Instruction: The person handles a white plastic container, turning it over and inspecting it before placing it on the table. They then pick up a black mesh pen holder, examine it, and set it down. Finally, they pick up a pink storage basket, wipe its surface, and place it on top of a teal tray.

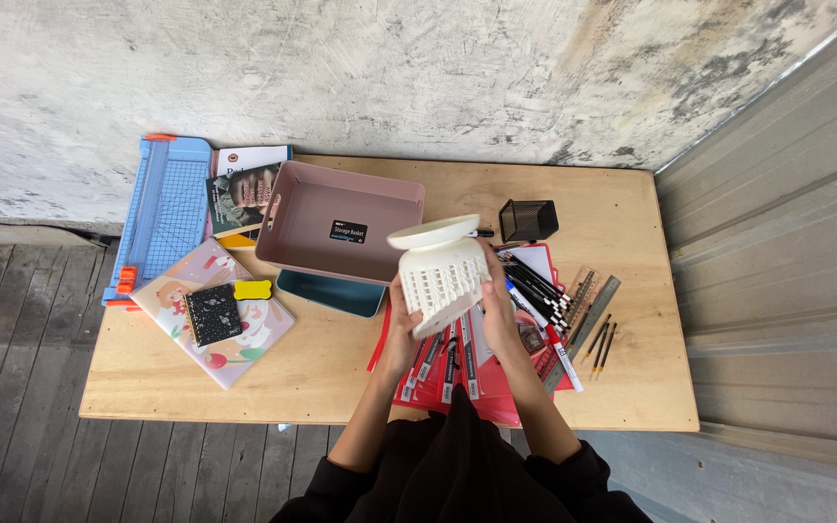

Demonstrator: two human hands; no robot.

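Both hands grip a white perforated plastic holder (441, 274) w/ round flat top, tilted, above bench (632, 387) near front edge: left hand (402, 324) on its left side, right hand (498, 310) on its right. Red folders (457, 373) beneath; pink tray (336, 223) just behind; black mesh cup (528, 220) toward back-right.

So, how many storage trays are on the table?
2. A pink tray lies behind the hands, and a teal tray sits under its front edge, mostly covered. More could be hidden beneath them.
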